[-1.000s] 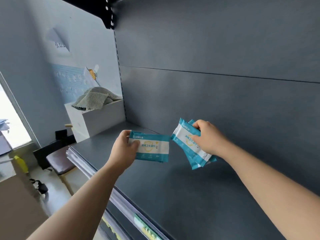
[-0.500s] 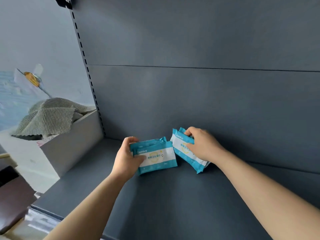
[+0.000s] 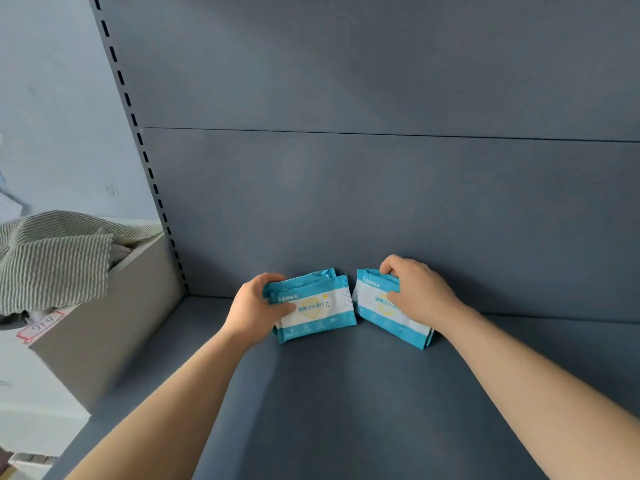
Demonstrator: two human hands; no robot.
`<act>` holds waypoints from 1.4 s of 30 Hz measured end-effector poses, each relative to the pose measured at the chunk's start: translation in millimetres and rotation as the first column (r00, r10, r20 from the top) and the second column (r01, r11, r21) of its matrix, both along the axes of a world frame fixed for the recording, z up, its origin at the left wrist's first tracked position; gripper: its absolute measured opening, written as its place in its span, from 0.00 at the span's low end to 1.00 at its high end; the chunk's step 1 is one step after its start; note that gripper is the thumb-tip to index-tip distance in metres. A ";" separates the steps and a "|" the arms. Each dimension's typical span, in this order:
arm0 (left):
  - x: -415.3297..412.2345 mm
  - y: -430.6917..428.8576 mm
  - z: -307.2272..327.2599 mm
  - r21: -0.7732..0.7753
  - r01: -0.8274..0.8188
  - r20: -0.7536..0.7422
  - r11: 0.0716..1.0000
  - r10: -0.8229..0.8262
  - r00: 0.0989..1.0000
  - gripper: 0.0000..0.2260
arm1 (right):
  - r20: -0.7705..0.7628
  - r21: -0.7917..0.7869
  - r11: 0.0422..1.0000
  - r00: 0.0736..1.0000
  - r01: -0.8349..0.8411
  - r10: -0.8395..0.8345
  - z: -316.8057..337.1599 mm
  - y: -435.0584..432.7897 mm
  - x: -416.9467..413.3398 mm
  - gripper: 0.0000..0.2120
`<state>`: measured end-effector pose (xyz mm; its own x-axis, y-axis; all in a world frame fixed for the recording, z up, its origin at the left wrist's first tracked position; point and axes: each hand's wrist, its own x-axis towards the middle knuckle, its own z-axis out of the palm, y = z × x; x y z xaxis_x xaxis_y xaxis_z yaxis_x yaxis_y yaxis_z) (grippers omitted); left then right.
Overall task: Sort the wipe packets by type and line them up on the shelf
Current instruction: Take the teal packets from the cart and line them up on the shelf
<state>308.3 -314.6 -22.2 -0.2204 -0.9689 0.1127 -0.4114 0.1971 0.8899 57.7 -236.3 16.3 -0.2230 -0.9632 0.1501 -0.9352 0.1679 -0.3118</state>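
Plainly, two small stacks of packets are propped on edge at the back of the shelf [image 3: 346, 393], just beside each other. The left hand [image 3: 254, 311] pinches the left stack [image 3: 318, 308] by its end; the right hand [image 3: 419, 292] clamps the tilted right stack [image 3: 377, 306] from above. These look like light, soft, slick pouches, likely to slump or slide, so grip across the flat faces, not the crimped seams.

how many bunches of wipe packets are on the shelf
2. The left bunch is in the left hand, the right bunch beside it in the right hand, both far back on the shelf. Rear packets mostly hidden.
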 end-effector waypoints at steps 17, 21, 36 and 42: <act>14.9 24.9 30.3 0.237 0.261 -0.339 0.936 -0.172 0.925 0.08 | 0.626 -0.102 0.981 0.755 -0.167 0.194 8.2 4.3 57.5 0.11; 14.1 25.1 42.3 0.260 0.362 -0.041 0.895 -0.365 0.930 0.12 | 0.635 -0.104 0.967 0.733 -0.232 0.244 11.1 5.5 60.7 0.12; -7.4 39.6 22.6 0.315 0.387 -0.811 0.866 0.035 0.583 0.17 | 0.986 -0.036 0.952 0.164 0.304 -0.015 -10.5 1.9 47.5 0.07; -25.9 49.2 16.2 0.321 0.376 -0.848 0.869 0.088 0.522 0.10 | 0.998 -0.022 0.941 0.055 0.339 0.003 -18.9 -4.0 77.9 0.05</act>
